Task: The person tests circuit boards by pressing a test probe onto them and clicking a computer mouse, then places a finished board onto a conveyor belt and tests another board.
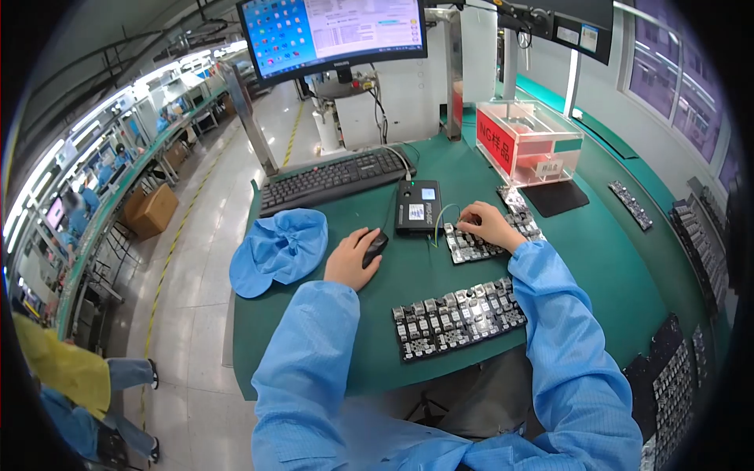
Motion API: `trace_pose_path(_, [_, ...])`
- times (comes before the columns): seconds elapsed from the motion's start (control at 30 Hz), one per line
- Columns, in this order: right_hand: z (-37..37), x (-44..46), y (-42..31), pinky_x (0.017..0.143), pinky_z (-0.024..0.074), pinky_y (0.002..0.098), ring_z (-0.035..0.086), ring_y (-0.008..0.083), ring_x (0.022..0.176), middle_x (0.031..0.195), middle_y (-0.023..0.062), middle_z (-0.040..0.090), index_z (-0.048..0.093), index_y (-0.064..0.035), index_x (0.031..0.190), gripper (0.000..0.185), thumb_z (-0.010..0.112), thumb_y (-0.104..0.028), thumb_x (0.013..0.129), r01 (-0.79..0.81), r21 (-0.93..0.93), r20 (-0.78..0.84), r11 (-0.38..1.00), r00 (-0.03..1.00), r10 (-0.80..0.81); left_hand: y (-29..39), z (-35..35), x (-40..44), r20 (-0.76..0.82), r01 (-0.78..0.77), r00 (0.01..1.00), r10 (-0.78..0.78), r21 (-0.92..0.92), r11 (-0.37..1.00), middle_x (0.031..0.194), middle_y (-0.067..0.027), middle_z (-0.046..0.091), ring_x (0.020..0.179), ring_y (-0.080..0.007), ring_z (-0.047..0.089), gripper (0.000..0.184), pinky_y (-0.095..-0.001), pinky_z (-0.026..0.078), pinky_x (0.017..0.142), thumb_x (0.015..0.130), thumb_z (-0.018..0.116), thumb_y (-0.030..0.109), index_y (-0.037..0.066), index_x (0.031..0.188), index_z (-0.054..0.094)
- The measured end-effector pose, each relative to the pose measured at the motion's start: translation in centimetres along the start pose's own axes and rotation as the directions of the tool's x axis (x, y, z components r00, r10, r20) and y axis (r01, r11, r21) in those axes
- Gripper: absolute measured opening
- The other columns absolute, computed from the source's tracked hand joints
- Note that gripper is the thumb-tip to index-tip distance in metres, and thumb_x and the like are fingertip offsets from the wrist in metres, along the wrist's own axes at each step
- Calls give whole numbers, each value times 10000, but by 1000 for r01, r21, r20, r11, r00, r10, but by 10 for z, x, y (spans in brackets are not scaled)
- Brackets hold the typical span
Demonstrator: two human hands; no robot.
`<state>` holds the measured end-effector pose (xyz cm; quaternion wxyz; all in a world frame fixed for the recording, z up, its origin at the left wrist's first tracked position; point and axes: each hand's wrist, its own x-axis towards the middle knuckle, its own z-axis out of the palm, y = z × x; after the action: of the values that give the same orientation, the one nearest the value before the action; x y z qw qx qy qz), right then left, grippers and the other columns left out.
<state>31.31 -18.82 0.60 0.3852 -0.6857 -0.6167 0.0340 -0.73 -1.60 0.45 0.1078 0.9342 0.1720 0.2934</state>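
Note:
My left hand (353, 260) rests curved over a black computer mouse (377, 246) on the green mat. The fingers of my right hand (490, 225) are pinched together above a panel of small circuit boards (465, 250). What they hold is too small to make out. A thin wire (441, 213) loops from a black box with a small lit display (419, 209) towards these fingertips. Closer to me lies a second board panel (458, 318), below both hands. More boards (514, 202) lie just beyond my right hand.
A black keyboard (338, 180) stands under the monitor (334, 39). The blue cap (280, 250) lies left of the mouse. At the back right is a clear box with a red label (528, 145). More boards (631, 206) lie farther right. A person in yellow (67, 365) is at left.

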Motion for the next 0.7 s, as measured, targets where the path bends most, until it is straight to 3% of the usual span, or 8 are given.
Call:
trace_pose_path(0.2, [-2, -3, -5, 712, 480, 340, 593, 229, 801, 847, 91, 606, 701, -55, 918, 205, 765, -227, 828, 56, -173, -19, 983, 998, -60, -1, 2, 1, -2, 0, 1000, 0, -20, 1000, 1344, -115, 531, 1186, -337, 552, 499, -408, 476, 984, 870, 681, 257, 160, 1342, 548])
trace_pose_path(0.33, [-3, -4, -8, 747, 478, 327, 585, 225, 856, 875, 95, 591, 702, -50, 931, 208, 753, -233, 845, 52, -169, -8, 984, 999, -54, 2, 2, 1, -27, 11, 1000, -11, -7, 1000, 1339, -95, 540, 1186, -319, 559, 489, -403, 487, 969, 880, 673, 289, 168, 1338, 554])
trace_pose_path(0.7, [-4, -3, -9, 728, 478, 331, 591, 230, 813, 893, 89, 591, 704, -58, 927, 206, 743, -248, 856, -10, -81, 9, 997, 1000, 11, -1, 3, 1, -12, 1, 1000, -1, 24, 1000, 1319, -88, 550, 1160, -318, 573, 464, -401, 496, 958, 846, 694, 251, 178, 1291, 585])
